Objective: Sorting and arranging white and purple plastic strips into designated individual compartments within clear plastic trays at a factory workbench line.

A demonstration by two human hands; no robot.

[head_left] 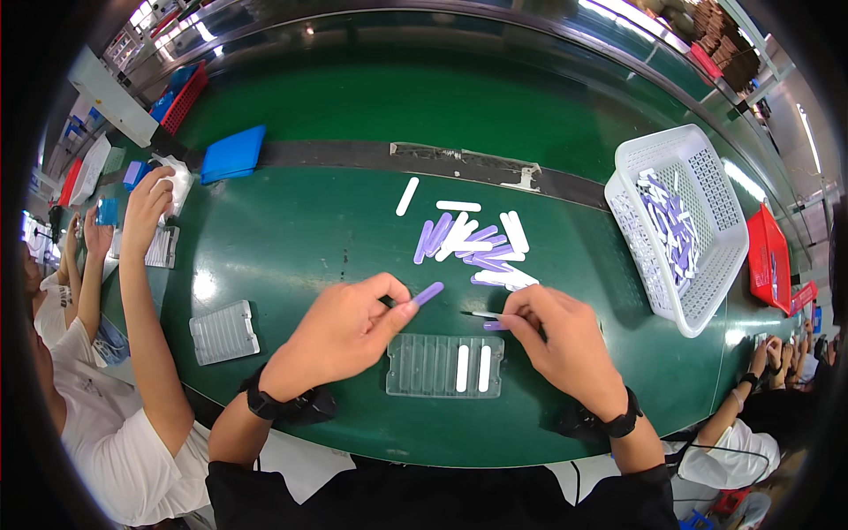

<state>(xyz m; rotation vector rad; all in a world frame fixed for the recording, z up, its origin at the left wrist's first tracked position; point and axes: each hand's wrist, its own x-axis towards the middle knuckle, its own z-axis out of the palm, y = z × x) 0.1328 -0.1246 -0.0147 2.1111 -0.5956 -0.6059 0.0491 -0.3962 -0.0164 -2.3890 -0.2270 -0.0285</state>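
Observation:
My left hand [344, 325] pinches a small purple strip [430, 292] with rounded ends between thumb and fingertips. My right hand [565, 340] is closed on a white strip [483, 314], which juts out to the left of its fingertips. A purple strip [495, 326] shows just under that one; whether it is held or lies on the table I cannot tell. Between and below my hands lies a clear slotted tray [408, 393], with two white strips [462, 368] upright in slots on its right half. Beyond my hands is a loose pile of purple strips [424, 241] and white strips [458, 207].
At the right stands a white basket [640, 256] of mixed strips, with a red bin [768, 265] beyond it. Another clear tray [223, 334] lies at the left. Blue sheets [232, 155] rest by the dark strip. A co-worker's arm [141, 256] reaches in at the left.

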